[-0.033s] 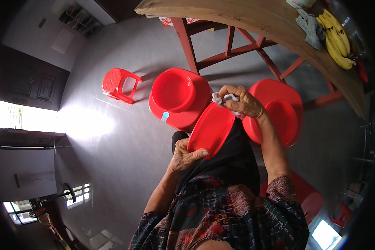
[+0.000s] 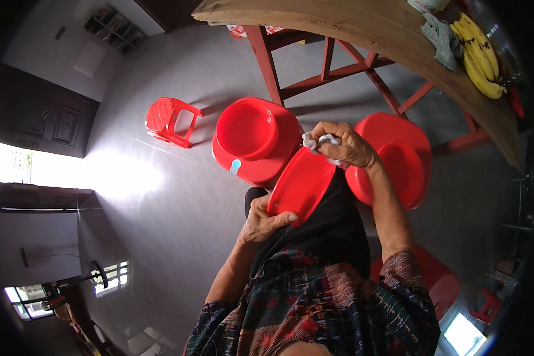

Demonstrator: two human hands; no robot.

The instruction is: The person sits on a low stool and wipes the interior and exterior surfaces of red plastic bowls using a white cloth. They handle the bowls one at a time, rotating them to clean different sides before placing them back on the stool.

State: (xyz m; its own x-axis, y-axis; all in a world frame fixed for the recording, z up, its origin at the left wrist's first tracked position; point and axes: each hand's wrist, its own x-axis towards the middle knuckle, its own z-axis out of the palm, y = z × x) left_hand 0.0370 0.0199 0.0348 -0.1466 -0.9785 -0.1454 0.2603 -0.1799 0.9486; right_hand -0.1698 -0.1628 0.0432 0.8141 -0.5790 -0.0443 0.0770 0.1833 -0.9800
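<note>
Over my lap I hold a shallow red plastic basin (image 2: 301, 185), tilted. My left hand (image 2: 263, 222) grips its near left rim, thumb on top and fingers underneath. At the far right rim is my right hand (image 2: 349, 146), closed on a crumpled white cloth (image 2: 326, 142) that touches the basin's edge. Beyond my left knee a round red basin (image 2: 247, 129) rests on a red stool (image 2: 286, 127) with a blue sticker on its side. To the right, partly behind my right forearm, another red basin (image 2: 401, 172) rests on a second red stool (image 2: 391, 127).
A small red stool (image 2: 171, 120) stands on the grey floor to the far left. Ahead is a wooden table (image 2: 362, 26) on red legs, bearing bananas (image 2: 479, 56) and a grey cloth (image 2: 440, 40) at its right end. Bright light enters from a doorway at the left.
</note>
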